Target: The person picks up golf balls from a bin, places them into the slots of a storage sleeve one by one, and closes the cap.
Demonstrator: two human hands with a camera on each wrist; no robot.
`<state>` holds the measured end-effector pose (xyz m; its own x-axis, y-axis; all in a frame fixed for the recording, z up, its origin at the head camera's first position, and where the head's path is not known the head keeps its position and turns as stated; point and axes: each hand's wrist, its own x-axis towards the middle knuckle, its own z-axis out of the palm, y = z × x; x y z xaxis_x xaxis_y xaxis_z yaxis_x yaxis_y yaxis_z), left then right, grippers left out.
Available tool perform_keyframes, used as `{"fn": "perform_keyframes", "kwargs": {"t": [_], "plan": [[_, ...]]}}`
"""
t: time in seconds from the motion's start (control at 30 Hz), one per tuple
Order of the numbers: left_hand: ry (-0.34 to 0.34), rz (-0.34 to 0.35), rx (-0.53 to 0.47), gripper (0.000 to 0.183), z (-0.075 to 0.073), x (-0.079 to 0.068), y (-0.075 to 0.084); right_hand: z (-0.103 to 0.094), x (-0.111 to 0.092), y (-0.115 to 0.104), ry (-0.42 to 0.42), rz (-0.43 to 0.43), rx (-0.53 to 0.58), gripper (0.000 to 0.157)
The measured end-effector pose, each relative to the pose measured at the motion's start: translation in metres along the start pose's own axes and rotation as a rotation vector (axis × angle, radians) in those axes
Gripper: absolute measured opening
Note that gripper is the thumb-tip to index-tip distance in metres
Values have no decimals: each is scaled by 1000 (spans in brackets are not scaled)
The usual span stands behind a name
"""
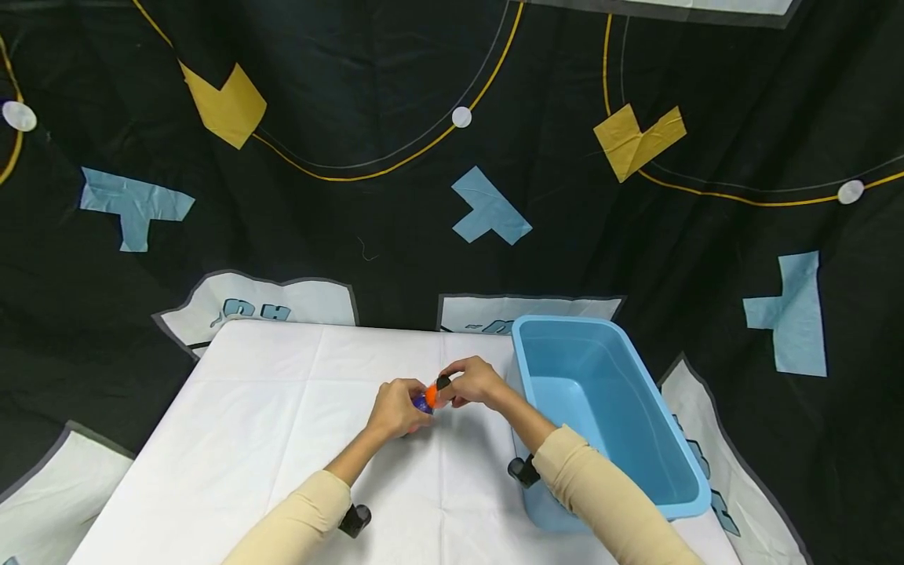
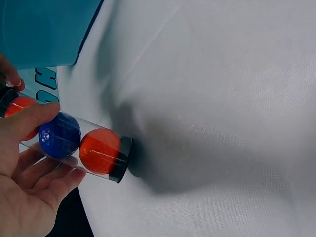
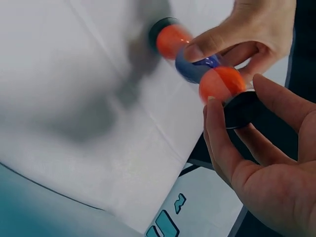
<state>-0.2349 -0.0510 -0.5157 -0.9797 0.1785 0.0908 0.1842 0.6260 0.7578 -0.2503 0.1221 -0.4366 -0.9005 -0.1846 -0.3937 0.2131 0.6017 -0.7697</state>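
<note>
My left hand (image 1: pixel 395 410) grips a clear tube (image 2: pixel 85 122) around its middle, thumb on one side and fingers on the other. Inside, a blue ball (image 2: pixel 60 136) sits between two orange balls, one orange ball (image 2: pixel 100 151) lying by the black end cap (image 2: pixel 121 160) nearer the table. The tube is tilted over the white table. At its upper end, my right hand (image 1: pixel 476 382) holds the other black cap (image 3: pixel 242 109) between thumb and fingers, fingertips reaching to the nearby orange ball (image 3: pixel 223 85).
A light blue plastic tub (image 1: pixel 610 408) stands on the right of the white-covered table (image 1: pixel 233 439), beneath and beside my right forearm. Behind the table hangs a black cloth (image 1: pixel 339 235) with yellow and blue shapes. Wrist cameras protrude below both sleeves.
</note>
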Motion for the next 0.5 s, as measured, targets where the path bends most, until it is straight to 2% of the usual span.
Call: {"fn": "perform_keyframes", "kwargs": {"t": [0.27, 0.5], "plan": [[-14, -31, 41, 40, -2, -4, 0, -2, 2, -1, -57, -3, 40, 33], [-19, -50, 63, 41, -2, -6, -1, 1, 2, 0, 32, 15, 16, 29]]}}
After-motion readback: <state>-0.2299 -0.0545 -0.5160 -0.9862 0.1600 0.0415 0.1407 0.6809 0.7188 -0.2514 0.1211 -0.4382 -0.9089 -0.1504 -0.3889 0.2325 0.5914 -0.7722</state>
